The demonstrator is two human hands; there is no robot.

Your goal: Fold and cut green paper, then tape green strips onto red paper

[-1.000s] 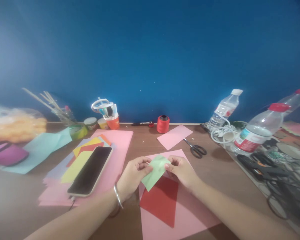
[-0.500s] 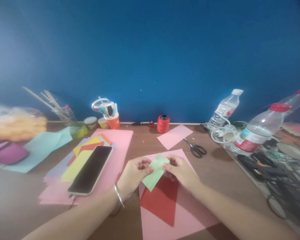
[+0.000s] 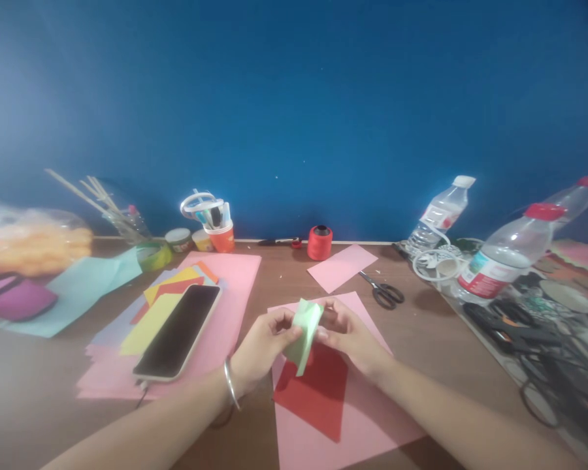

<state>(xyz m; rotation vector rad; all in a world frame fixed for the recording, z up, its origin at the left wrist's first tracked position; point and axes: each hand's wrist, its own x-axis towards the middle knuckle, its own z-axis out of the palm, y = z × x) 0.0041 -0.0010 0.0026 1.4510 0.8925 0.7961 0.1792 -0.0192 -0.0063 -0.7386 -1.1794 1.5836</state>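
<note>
Green paper (in both hands)

The bent paper slip is pale green, the four-sided paper sheet plain red, the large rectangular paper sheet pink, the flat wall deep blue.

- I see the left forearm slanting forward and inward, bare.
- The left hand pinches, thumb laid flat, fingers bent behind it.
- The right forearm angles in from the other side, also bare.
- The right hand curls loosely, its thumb pointing leftward.
- Both hands face each other, near but apart.
</note>
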